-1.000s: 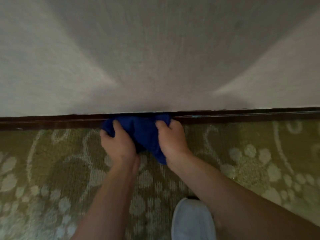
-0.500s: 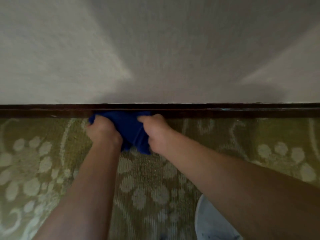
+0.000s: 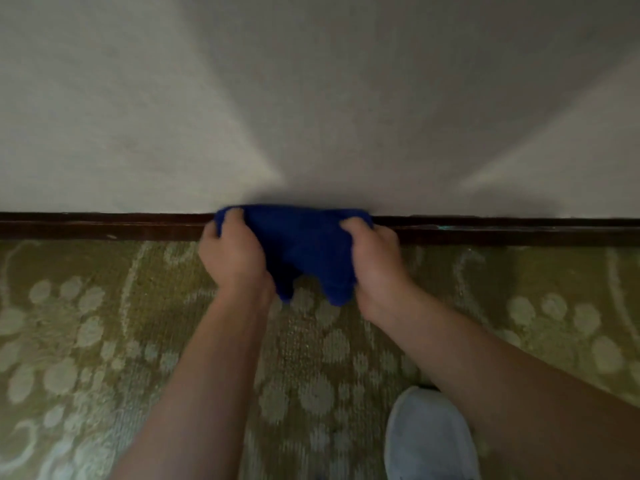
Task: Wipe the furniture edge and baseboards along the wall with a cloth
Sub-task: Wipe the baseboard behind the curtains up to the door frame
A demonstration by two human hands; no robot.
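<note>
A dark blue cloth (image 3: 301, 244) is bunched over the dark brown baseboard (image 3: 104, 226) that runs along the foot of the pale wall (image 3: 311, 98). My left hand (image 3: 232, 258) grips the cloth's left end with curled fingers. My right hand (image 3: 374, 261) grips its right end the same way. The cloth's top edge reaches just over the top of the baseboard, and two loose corners hang down onto the carpet between my wrists. The stretch of baseboard behind the cloth is hidden.
An olive-green carpet (image 3: 104, 341) with pale flower patterns covers the floor up to the baseboard. A white slipper (image 3: 429, 441) stands at the lower right, under my right forearm.
Both hands have slid the cloth along the baseboard and spread farther apart, stretching it wider. The cloth now sits higher, over the baseboard's top edge.
</note>
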